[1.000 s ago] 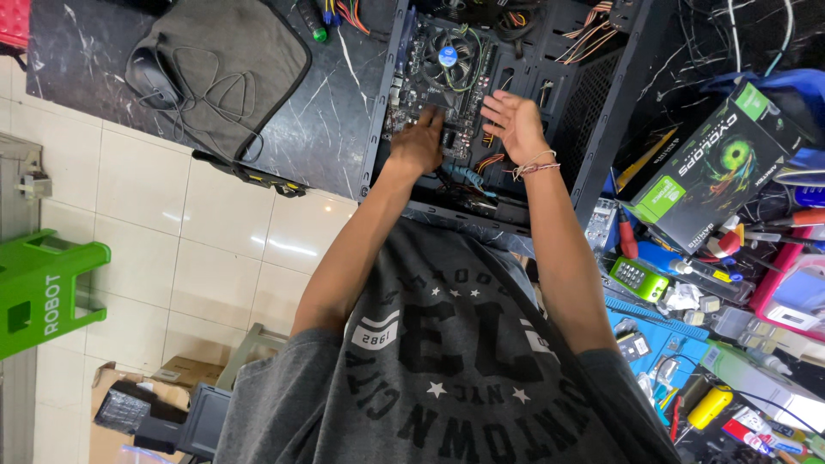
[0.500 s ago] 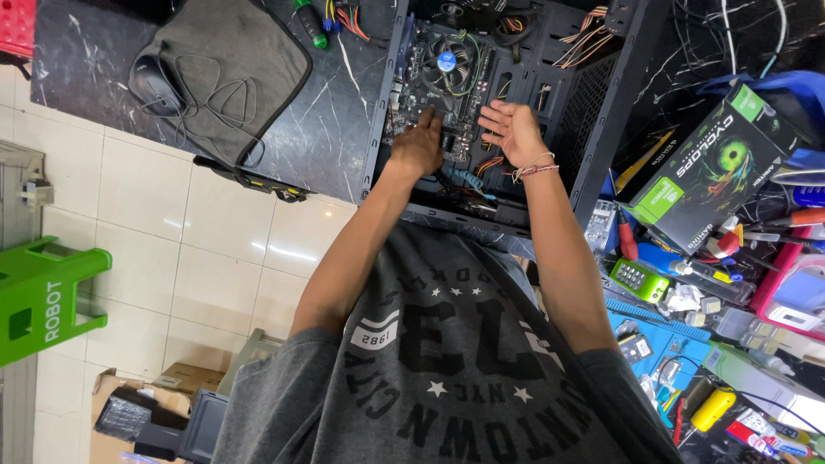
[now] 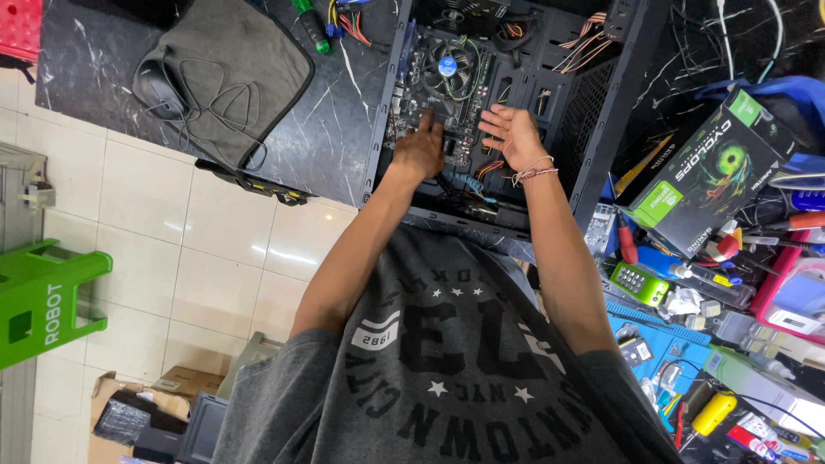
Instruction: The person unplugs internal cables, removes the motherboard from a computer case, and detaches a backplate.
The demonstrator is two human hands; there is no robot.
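My left hand (image 3: 418,153) rests on the motherboard (image 3: 438,94) inside the open PC case (image 3: 601,112), fingers curled together, pressing down on the board. My right hand (image 3: 513,137) hovers just beside it, fingers spread apart, holding nothing. The case lies on a dark marble table (image 3: 326,129). To the left on the table sit a grey cloth (image 3: 232,60) and a mouse (image 3: 159,86). White floor tiles (image 3: 172,249) spread below, with a green stool (image 3: 43,301) at far left. A green-and-black box (image 3: 705,180) lies right of the case.

1. The left hand (image 3: 418,153) covers the green motherboard (image 3: 447,94) beneath its fingers; any grasp is untellable.
2. Beyond the right hand's (image 3: 514,136) fingers, the black open computer case (image 3: 601,103) is cut off by the top edge.
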